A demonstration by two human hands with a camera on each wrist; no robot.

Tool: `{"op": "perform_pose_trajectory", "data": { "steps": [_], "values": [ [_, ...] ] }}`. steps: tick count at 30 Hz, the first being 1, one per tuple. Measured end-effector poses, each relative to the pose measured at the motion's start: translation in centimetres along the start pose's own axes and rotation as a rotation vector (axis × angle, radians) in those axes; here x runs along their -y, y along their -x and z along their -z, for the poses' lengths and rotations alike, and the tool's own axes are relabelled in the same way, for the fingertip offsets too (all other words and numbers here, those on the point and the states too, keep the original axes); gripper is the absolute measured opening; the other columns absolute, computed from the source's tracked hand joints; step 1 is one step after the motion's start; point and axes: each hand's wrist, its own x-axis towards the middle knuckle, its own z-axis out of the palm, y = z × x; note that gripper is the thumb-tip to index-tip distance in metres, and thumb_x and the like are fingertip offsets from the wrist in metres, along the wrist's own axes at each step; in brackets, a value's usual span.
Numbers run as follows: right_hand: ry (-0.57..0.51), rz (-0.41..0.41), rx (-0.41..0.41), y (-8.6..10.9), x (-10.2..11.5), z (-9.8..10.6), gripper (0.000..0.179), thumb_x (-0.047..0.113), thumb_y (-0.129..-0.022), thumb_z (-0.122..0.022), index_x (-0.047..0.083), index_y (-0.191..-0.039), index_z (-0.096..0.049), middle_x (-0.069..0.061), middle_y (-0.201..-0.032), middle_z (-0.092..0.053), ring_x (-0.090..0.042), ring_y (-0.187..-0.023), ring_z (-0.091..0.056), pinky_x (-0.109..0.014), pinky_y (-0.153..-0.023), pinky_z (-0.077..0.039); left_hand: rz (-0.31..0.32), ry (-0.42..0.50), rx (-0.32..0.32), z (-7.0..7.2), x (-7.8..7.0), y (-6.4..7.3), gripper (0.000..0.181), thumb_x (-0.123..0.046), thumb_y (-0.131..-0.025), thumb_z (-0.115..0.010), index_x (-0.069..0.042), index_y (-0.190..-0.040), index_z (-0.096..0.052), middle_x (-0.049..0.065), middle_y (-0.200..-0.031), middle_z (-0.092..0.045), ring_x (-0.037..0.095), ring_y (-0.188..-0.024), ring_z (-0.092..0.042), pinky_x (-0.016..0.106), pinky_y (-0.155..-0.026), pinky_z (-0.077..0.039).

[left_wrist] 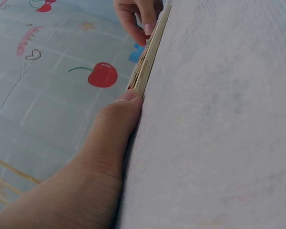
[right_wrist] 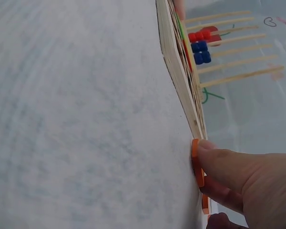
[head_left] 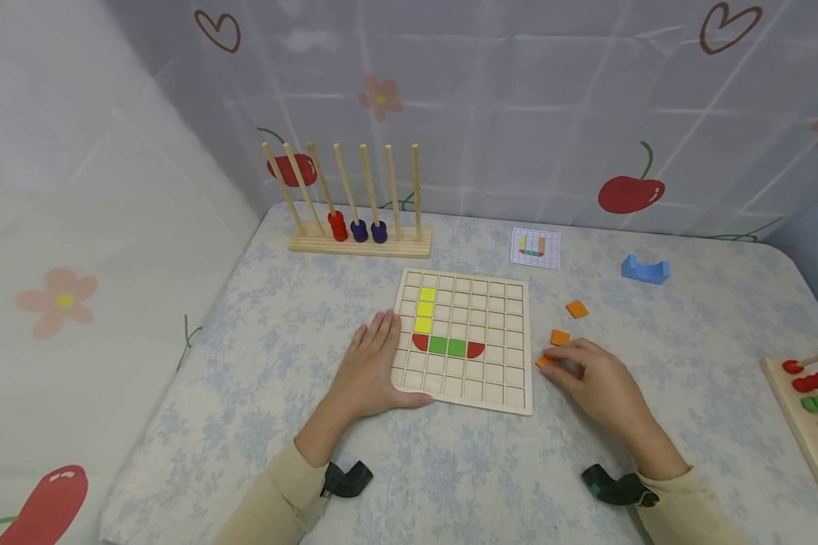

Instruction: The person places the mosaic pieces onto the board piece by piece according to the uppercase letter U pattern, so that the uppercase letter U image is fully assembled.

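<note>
A wooden grid board (head_left: 495, 375) lies on the table, with three yellow squares (head_left: 426, 309) in a column above a row of two green squares (head_left: 448, 347) between red rounded pieces (head_left: 476, 350). My left hand (head_left: 368, 371) rests at the board's left edge, fingers straight, thumb along the near edge. Just right of the board, my right hand (head_left: 603, 382) pinches an orange square tile (right_wrist: 197, 162) between thumb and finger. Two more orange tiles lie beyond it, one close by (head_left: 560, 337) and one farther back (head_left: 576, 309).
Behind the board stands a wooden peg rack (head_left: 361, 246) with red and blue beads. A pattern card (head_left: 535, 248) and a blue notched block (head_left: 644, 270) lie at the back right. At the right edge is a wooden bead board (head_left: 787, 405).
</note>
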Motion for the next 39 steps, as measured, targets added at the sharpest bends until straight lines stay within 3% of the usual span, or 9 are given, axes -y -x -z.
{"op": "perform_pose_trajectory", "data": {
  "steps": [13,19,28,34,39],
  "values": [
    [-0.014,-0.06,0.033,0.22,-0.17,0.08,0.033,0.022,-0.086,-0.078,0.007,-0.115,-0.074,-0.005,-0.1,-0.068,-0.013,-0.067,-0.041,-0.023,-0.055,-0.031,-0.001,-0.005,0.012,0.09,-0.18,-0.09,0.139,-0.09,-0.064,-0.06,-0.008,-0.16,-0.003,0.007,-0.169,-0.002,0.022,-0.157,0.0,0.047,-0.127,-0.007],
    [-0.044,-0.074,0.086,0.11,-0.21,0.11,0.028,0.019,-0.089,-0.075,0.008,-0.113,-0.073,-0.007,-0.108,-0.066,-0.014,-0.07,-0.042,-0.024,-0.057,-0.033,0.001,-0.008,0.009,0.03,-0.15,-0.09,0.139,-0.089,-0.063,-0.061,-0.007,-0.16,-0.004,0.008,-0.169,-0.003,0.022,-0.157,0.0,0.047,-0.127,-0.007],
    [-0.051,-0.074,0.115,0.03,-0.15,0.17,0.03,0.018,-0.09,-0.073,0.007,-0.118,-0.071,-0.007,-0.108,-0.065,-0.012,-0.066,-0.041,-0.023,-0.055,-0.035,0.004,-0.013,0.009,0.27,-0.26,-0.03,0.139,-0.089,-0.063,-0.061,-0.007,-0.16,-0.004,0.008,-0.169,-0.004,0.022,-0.157,-0.001,0.047,-0.127,-0.007],
    [-0.098,-0.045,0.152,-0.09,-0.35,0.21,0.024,0.014,-0.091,-0.072,0.012,-0.114,-0.066,-0.004,-0.109,-0.062,-0.013,-0.072,-0.042,-0.024,-0.059,-0.036,0.005,-0.02,0.006,0.34,-0.27,0.01,0.139,-0.09,-0.063,-0.06,-0.007,-0.16,-0.004,0.009,-0.169,-0.004,0.023,-0.157,-0.001,0.048,-0.127,-0.009],
    [-0.139,-0.033,0.14,-0.05,-0.54,0.26,0.022,0.009,-0.09,-0.072,0.015,-0.11,-0.065,-0.002,-0.104,-0.068,-0.01,-0.068,-0.046,-0.023,-0.058,-0.04,0.011,-0.019,0.017,0.39,-0.27,0.0,0.139,-0.09,-0.063,-0.06,-0.008,-0.16,-0.003,0.008,-0.169,-0.002,0.022,-0.157,0.0,0.047,-0.127,-0.008]
  ]
}}
